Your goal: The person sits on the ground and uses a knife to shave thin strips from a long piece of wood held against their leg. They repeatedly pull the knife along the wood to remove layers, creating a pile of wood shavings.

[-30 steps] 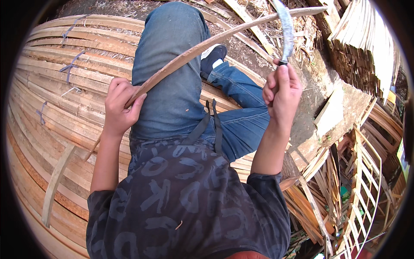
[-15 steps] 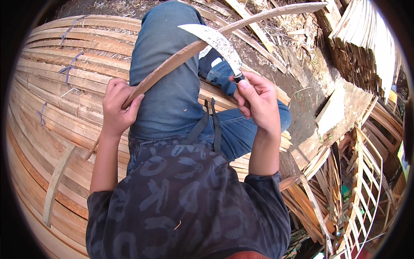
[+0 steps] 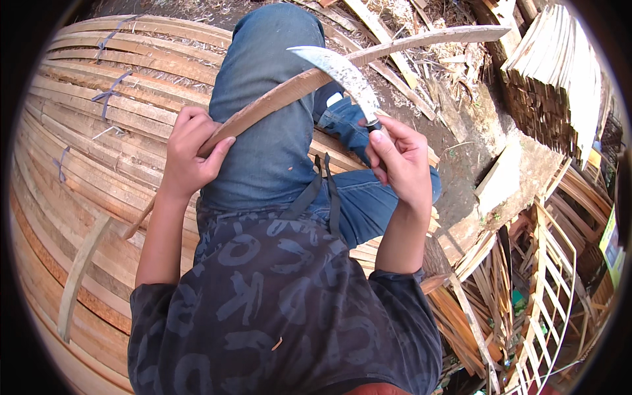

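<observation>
A long, slim wooden strip (image 3: pixel 280 95) slants over my raised knee, its far end reaching the upper right. My left hand (image 3: pixel 195 146) is closed round it, thumb on top, and its tail end comes out beyond my left wrist. In my right hand (image 3: pixel 399 158) is a curved knife (image 3: pixel 340 71) with a dark handle, mostly covered by my fingers. The whitish, speckled blade crosses the strip, its tip pointing left above my knee. Whether the blade touches the wood I cannot tell.
Bundles of wooden strips (image 3: pixel 99 161) tied with bluish cords lie along the left. A tall stack of thin slats (image 3: pixel 550 85) stands at the far right. Below it are a lattice frame (image 3: pixel 543 289) and loose strips. Shavings litter the ground ahead.
Both hands have shifted slightly right within the picture, and the strip and knife with them. The knife sits a little lower. Both grips stay the same.
</observation>
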The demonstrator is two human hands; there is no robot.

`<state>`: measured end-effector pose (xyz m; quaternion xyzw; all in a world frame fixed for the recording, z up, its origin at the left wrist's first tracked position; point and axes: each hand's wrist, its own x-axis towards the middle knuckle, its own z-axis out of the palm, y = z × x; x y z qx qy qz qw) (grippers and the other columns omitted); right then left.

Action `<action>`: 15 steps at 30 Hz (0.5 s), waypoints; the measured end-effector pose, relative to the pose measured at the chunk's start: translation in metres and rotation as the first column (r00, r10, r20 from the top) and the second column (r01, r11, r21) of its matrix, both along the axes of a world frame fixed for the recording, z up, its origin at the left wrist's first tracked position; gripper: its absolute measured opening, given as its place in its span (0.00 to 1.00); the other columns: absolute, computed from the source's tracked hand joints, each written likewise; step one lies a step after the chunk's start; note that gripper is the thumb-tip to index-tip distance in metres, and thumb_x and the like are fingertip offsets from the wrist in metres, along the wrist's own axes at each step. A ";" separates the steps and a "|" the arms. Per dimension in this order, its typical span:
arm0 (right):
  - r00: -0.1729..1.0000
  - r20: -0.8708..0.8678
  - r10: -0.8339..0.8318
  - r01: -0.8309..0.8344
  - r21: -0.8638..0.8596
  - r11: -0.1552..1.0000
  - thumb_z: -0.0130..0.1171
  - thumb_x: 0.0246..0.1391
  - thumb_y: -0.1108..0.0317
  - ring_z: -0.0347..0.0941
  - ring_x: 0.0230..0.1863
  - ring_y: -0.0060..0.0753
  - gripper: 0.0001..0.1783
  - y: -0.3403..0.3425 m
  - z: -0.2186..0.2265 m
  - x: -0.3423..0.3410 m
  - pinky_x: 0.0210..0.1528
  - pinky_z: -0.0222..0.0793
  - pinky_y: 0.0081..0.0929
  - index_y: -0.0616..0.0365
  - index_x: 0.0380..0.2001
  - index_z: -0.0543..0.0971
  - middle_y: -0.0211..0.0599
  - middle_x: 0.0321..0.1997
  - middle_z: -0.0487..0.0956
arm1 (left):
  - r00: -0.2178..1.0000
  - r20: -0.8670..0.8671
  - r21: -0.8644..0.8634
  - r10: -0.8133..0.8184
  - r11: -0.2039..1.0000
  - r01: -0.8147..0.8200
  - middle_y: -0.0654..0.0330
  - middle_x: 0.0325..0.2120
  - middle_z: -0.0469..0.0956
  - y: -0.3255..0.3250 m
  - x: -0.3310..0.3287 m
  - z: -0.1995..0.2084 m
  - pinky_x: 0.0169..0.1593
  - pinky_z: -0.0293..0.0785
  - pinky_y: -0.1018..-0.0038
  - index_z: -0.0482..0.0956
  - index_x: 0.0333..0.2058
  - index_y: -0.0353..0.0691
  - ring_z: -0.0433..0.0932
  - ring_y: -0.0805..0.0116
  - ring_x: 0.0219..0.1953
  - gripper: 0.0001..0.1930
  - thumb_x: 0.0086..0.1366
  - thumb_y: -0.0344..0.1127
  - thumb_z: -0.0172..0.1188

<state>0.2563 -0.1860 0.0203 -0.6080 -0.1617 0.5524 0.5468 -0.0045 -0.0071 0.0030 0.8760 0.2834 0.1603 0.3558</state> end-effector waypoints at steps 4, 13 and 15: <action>0.996 0.039 -0.080 0.079 0.015 0.997 0.53 0.63 0.70 0.57 0.12 0.10 0.12 0.004 -0.006 -0.015 0.12 0.49 0.13 0.65 0.46 0.76 0.24 0.17 0.68 | 1.000 0.008 0.005 0.005 1.000 -0.005 0.57 0.23 0.72 0.000 0.000 -0.001 0.38 0.68 0.67 0.77 0.26 0.33 0.70 0.56 0.34 0.08 0.46 0.24 0.67; 0.372 0.109 -0.922 0.861 0.331 0.387 0.43 0.69 0.55 0.49 0.11 0.14 0.15 -0.144 0.030 0.155 0.09 0.48 0.14 0.55 0.46 0.69 0.24 0.19 0.62 | 1.000 0.002 0.002 0.021 1.000 -0.021 0.57 0.23 0.72 0.000 -0.006 0.002 0.38 0.68 0.66 0.76 0.26 0.34 0.70 0.56 0.34 0.07 0.47 0.23 0.66; 0.549 0.082 -0.832 0.797 0.251 0.550 0.43 0.68 0.55 0.50 0.10 0.14 0.16 -0.141 0.027 0.126 0.08 0.47 0.13 0.55 0.46 0.70 0.24 0.20 0.62 | 1.000 -0.009 0.008 0.020 1.000 -0.020 0.57 0.23 0.71 -0.002 -0.004 0.003 0.38 0.68 0.66 0.76 0.26 0.33 0.70 0.56 0.34 0.07 0.47 0.22 0.65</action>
